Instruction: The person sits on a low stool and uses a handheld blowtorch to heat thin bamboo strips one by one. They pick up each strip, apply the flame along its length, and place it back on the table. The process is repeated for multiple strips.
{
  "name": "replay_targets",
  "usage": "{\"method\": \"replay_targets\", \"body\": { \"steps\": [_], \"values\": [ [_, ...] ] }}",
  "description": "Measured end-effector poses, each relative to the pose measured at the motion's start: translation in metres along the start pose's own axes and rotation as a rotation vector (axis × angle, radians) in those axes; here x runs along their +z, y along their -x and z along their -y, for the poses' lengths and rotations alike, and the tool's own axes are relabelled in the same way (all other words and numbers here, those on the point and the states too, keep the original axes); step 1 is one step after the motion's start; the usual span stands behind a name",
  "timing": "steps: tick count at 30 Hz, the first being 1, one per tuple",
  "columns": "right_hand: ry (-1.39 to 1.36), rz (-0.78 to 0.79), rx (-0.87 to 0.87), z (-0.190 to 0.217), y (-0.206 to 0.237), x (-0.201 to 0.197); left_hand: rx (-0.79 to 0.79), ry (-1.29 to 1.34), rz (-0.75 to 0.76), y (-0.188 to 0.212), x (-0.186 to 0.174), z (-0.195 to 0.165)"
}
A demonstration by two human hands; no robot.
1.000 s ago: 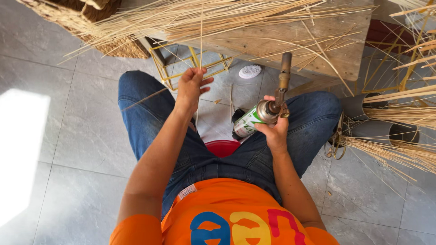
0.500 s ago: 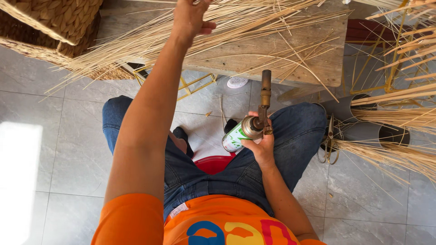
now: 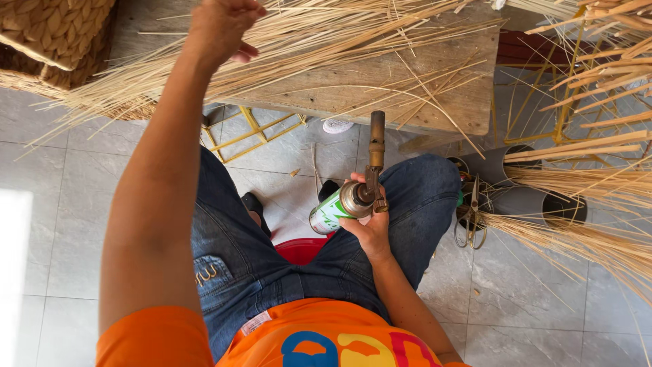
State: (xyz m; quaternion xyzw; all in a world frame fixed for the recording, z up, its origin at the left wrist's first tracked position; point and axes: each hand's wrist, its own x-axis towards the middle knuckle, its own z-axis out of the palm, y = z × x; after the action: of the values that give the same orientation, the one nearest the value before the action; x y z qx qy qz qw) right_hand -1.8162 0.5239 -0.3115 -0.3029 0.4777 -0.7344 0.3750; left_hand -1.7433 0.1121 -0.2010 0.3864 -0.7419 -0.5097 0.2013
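**Over the lap, torch pointing at the straw, far hand already in it**

Nearest to us, above the knees in blue jeans (image 3: 238, 272), we keep the gas torch (image 3: 353, 197) in our right hand (image 3: 370, 228). Its fingers are clenched around the green-and-white canister where the brass fitting joins it, so the grip sits at the torch's middle. The long axis matters here: the canister base tips down and toward our left knee, while the brass burner tube (image 3: 376, 139) rises away from us, its mouth just short of the worktop's (image 3: 435, 95) near edge. We cannot tell whether any flame burns at the nozzle.

Beyond the torch, on that wooden worktop, lies the spread of pale straw stalks (image 3: 326, 41), their long axes running mostly crosswise to the burner tube and fanning out over both edges.

Farthest out, our left hand (image 3: 221, 24) is stretched forward at full arm's length, resting on the stalks at the top of the view; its fingers curl loosely over them, and we cannot tell whether they actually pinch a bundle. So the left hand is the one on the straw, and the right stays well back, the straw lying straight ahead of the torch's mouth.

Off to the right, more stalks stand in grey tubes (image 3: 536, 204) on the tiled floor (image 3: 61, 204).
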Motion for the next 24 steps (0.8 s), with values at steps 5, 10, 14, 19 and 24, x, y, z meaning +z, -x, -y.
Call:
{"method": "replay_targets", "body": {
  "steps": [5, 10, 14, 19, 24],
  "values": [
    [0.029, -0.025, -0.045, 0.005, 0.002, -0.007, 0.424, -0.313, -0.216, 0.070, -0.027, -0.006],
    [0.057, 0.065, -0.068, 0.021, 0.005, -0.002, 0.265, -0.040, -0.221, 0.158, -0.039, -0.016],
    [0.147, 0.174, -0.017, 0.051, 0.015, 0.015, 0.224, 0.177, -0.190, 0.207, -0.040, -0.019],
    [0.226, 0.445, -0.128, 0.092, 0.022, 0.054, 0.230, 0.110, -0.236, 0.246, -0.040, -0.020],
    [0.301, 0.583, -0.036, 0.115, 0.026, 0.084, 0.259, 0.113, -0.253, 0.277, -0.044, -0.019]
  ]
}}
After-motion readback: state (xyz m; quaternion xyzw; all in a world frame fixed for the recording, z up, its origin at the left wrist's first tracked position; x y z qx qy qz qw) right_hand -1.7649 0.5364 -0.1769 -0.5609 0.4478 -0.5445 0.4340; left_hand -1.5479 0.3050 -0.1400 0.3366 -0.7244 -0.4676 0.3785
